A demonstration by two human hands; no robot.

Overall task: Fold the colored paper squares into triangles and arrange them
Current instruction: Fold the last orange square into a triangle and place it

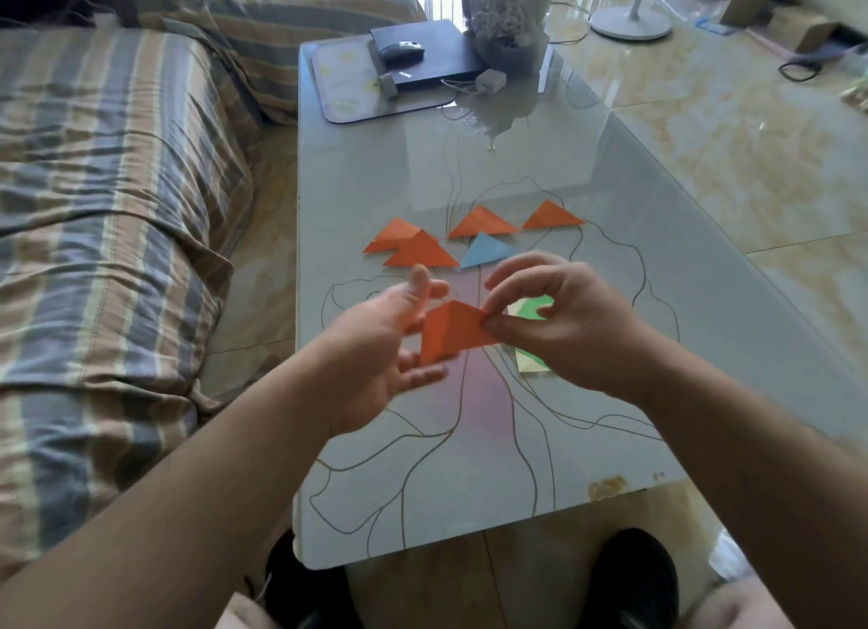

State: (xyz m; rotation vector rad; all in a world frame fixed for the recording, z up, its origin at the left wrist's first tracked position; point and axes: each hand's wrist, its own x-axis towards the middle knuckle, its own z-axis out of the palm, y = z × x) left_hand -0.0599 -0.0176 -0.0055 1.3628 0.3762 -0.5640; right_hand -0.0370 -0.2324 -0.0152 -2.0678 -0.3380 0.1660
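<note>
The left hand (380, 347) is spread open, fingers straight, touching the 9 o'clock edge of a folded orange triangle (453, 332) held above the glass table (469, 440). The right hand (563, 318) pinches its 3 o'clock corner. At 12 o'clock lie 4 orange triangles (420, 253) and 1 blue triangle (486, 250).

I see daylight from the far end glaring off the glossy grey glass desk (469, 168) and the polished marble floor (732, 126); my left hand (375, 347) is motion-blurred, edges bow.
</note>
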